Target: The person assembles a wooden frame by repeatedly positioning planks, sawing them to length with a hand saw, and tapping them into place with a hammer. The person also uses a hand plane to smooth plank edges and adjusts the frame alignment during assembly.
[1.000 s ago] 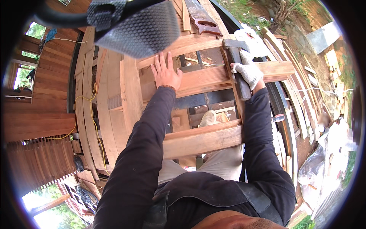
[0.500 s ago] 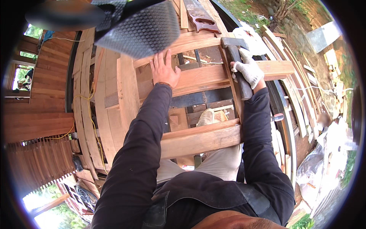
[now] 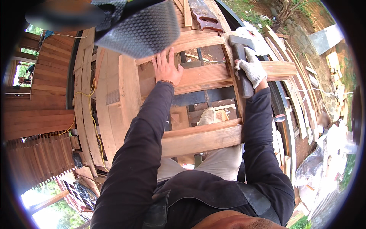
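Note:
My left hand point(image 3: 167, 70), bare with a beaded bracelet, lies palm down with its fingers stretched out on the wooden frame. Under and beside it runs a grooved plank point(image 3: 206, 76). In a white knitted glove, my right hand point(image 3: 252, 72) is wrapped around a hammer point(image 3: 241, 66) with a dark head and thick dark handle. The head points away from me, and the tool lies over the frame's right-hand rail point(image 3: 227, 53). Whether it touches the wood I cannot tell. Closer to my body, a thick beam point(image 3: 202, 141) crosses the frame.
A handsaw point(image 3: 207, 23) with a brown handle lies at the far end. To the right are a screwdriver-like handle point(image 3: 279, 118), long boards point(image 3: 297, 91) and clear plastic sheeting point(image 3: 320, 156). A yellow cord point(image 3: 91, 103) trails over planks at left. Gaps open between the beams.
The view has shifted slightly, so the frame appears a little farther right. The hammer in my right hand has moved slightly right. My left hand keeps its place on the wood.

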A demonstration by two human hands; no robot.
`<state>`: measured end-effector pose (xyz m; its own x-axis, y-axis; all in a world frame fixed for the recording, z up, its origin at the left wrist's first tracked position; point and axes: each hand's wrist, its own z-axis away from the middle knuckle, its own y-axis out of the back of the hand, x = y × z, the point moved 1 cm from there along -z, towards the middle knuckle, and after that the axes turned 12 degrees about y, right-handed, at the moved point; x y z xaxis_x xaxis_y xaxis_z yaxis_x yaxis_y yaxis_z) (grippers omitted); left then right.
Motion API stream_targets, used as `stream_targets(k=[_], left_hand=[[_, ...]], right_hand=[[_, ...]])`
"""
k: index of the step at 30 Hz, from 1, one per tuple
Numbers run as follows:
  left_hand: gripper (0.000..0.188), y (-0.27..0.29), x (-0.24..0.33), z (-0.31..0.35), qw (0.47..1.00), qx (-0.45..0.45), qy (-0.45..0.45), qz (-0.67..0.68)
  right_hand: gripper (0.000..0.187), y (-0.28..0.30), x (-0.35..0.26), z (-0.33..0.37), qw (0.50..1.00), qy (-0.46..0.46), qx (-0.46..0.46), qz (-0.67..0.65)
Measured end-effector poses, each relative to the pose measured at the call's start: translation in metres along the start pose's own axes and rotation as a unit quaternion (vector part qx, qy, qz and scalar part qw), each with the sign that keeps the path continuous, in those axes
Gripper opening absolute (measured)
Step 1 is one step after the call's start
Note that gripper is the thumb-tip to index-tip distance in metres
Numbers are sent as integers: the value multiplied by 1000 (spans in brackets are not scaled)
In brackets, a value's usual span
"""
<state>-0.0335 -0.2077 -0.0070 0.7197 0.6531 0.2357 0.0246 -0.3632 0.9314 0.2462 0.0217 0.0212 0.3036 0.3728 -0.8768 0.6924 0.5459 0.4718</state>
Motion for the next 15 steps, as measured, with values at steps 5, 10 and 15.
stream_targets(k=[5, 10, 15], left_hand=[[83, 4, 2, 0, 1000, -17, 10, 14], [82, 5, 0, 0, 1000, -11, 9, 3], [82, 7, 4, 0, 1000, -7, 7, 7]], right_hand=[[101, 3, -5, 5, 1000, -10, -8, -4], [100, -2, -13, 4, 997, 14, -2, 72], [96, -4, -23, 8, 995, 51, 28, 79]])
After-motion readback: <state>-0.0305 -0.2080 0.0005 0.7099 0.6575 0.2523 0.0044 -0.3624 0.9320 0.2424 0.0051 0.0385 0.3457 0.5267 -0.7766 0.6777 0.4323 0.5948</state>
